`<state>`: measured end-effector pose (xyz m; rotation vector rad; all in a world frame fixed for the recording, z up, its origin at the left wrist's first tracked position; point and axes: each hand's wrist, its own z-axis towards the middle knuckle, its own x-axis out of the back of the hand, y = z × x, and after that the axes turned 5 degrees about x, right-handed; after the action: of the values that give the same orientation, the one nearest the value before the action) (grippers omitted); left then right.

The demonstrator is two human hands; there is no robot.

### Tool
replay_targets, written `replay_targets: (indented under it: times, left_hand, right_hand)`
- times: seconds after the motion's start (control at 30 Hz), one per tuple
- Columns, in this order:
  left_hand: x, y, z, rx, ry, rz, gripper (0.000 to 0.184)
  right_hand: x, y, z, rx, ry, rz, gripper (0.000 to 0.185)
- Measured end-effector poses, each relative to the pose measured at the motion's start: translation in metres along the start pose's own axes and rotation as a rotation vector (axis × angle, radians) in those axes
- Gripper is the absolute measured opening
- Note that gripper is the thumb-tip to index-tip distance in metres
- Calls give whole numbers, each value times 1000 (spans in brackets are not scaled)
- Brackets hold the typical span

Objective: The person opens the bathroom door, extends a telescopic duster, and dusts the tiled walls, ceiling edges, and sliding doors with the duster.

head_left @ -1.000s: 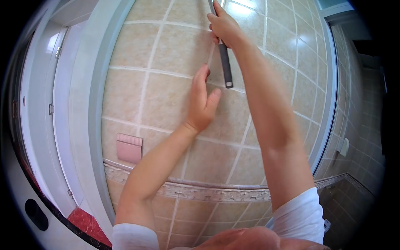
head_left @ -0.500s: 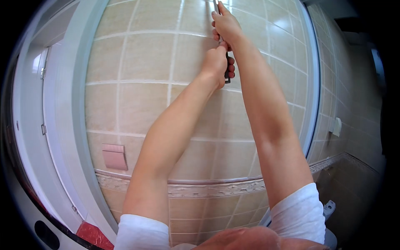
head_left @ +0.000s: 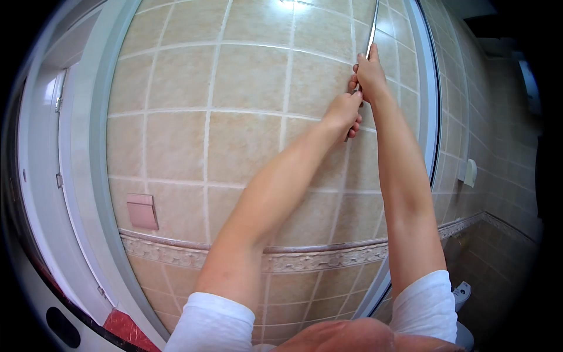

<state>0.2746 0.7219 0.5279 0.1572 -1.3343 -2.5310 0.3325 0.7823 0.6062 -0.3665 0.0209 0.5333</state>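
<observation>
Pole (head_left: pixel 373 30) first: where is it in the frame?

In the upper right. It slants down from the top edge, which cuts off its far end, to a short dark tip just under the lower hand. It's thin, and the stretch above the hands is shiny, like metal.

Which hand has which part?

The right hand (head_left: pixel 372 76) is the upper one, wrapped round the shaft. The left hand (head_left: pixel 343 114) sits just below it, fingers curled round the lower end. Neither is spread wide; both are holding the pole.

And around them?

A beige tiled wall (head_left: pixel 249 76) fills the middle. I can't tell whether the pole touches it. There's a pink plate (head_left: pixel 142 212) at lower left, well apart from the hands, and a patterned border (head_left: pixel 319 261) across the lower middle. A pale frame edge (head_left: pixel 430 111) stands to the right of the hands.

So what step is this?

I'd call it holding and guiding the raised pole at arm's reach. Whatever its upper end meets is out of view.

What does the next move call for?

In my judgement, a firm grip with both hands shifting together, the lower one setting the angle, and some care near that frame edge.
</observation>
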Motion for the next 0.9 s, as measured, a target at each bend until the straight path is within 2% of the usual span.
replay_targets:
  times: [0.33,0.43,0.5,0.53,0.63,0.8,0.9]
  left_hand:
    - [103,6,-80,-54,227,20,29]
    - [134,8,-110,-76,321,-49,28]
    - [153,10,-131,-88,365,-96,27]
    - [163,9,-139,-100,370,-123,27]
    - [185,11,-163,-116,409,-191,27]
    - [200,12,-198,-141,480,-249,28]
    - [202,6,-205,-153,487,-240,28]
  right_hand:
    - [-126,-24,-53,49,-139,-38,64]
    - [-170,-36,-71,48,-194,-50,65]
    - [-200,-41,-81,185,-265,-214,65]
    - [-212,-43,-86,134,-314,-163,65]
    - [-248,-52,-100,155,-409,-148,65]
    - [-285,-65,-123,186,-488,-157,64]
    - [-282,-71,-138,224,-479,-229,64]
